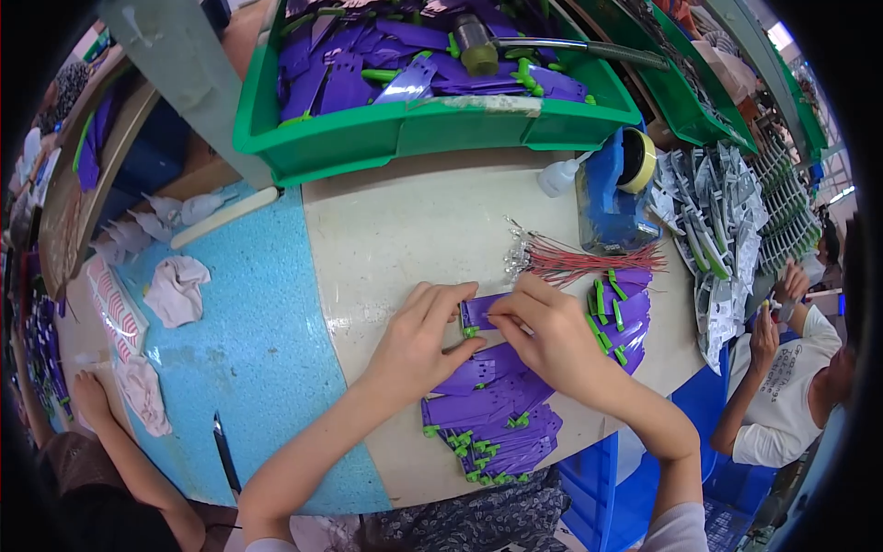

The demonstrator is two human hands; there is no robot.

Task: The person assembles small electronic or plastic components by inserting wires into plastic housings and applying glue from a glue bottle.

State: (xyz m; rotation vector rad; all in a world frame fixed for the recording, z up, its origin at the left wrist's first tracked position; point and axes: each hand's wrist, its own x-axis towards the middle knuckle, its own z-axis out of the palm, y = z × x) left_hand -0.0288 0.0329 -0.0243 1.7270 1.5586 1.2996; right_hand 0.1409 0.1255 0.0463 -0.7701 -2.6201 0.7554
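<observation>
Bench before the green bin: left hand and right hand pinch a purple piece, droppable if grip slackens.

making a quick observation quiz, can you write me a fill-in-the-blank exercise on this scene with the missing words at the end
1. The left hand and right hand are both at a flat piece coloured mainly ____.
2. The hammer rests in a bin coloured ____.
3. The bundled wires are mostly ____.
4. The tape dispenser stands to the ____ of the small white bottle in the picture.

Missing words: purple; green; red; right
</observation>
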